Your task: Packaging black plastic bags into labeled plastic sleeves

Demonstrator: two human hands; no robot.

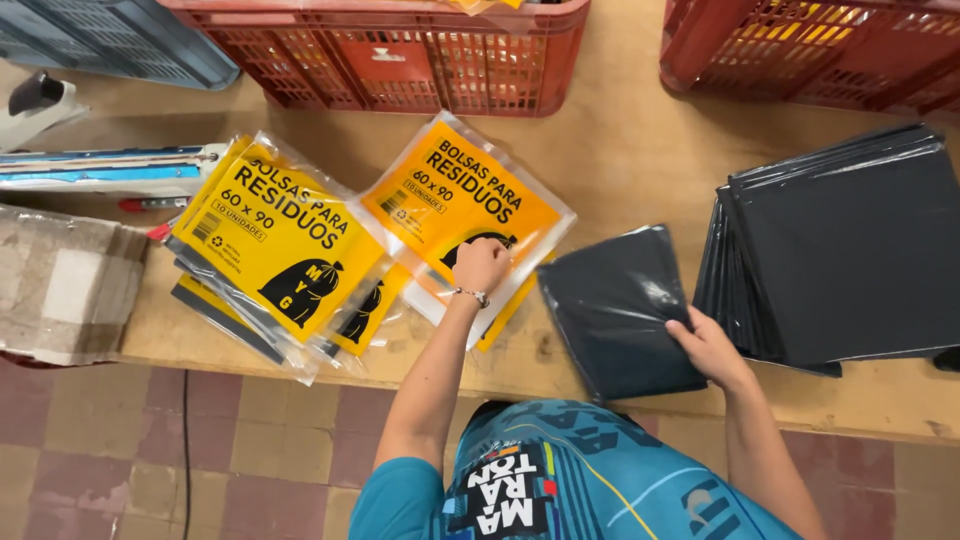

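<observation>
The left hand [481, 264] pressed closed fingers on a yellow-labelled clear packet [462, 205], pinning it to the surface [620, 130], while the right hand [708, 346] gripped a folded black bag bundle [615, 305], steadying it.

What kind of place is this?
Probably a small packing workshop: a wooden table holds yellow-labelled clear packets, stacks of folded black bags, and red plastic crates along the back.

A wooden table [640, 150] carries yellow bag packets [280, 245], black folded bags [850, 250] and red crates [400, 50].
</observation>
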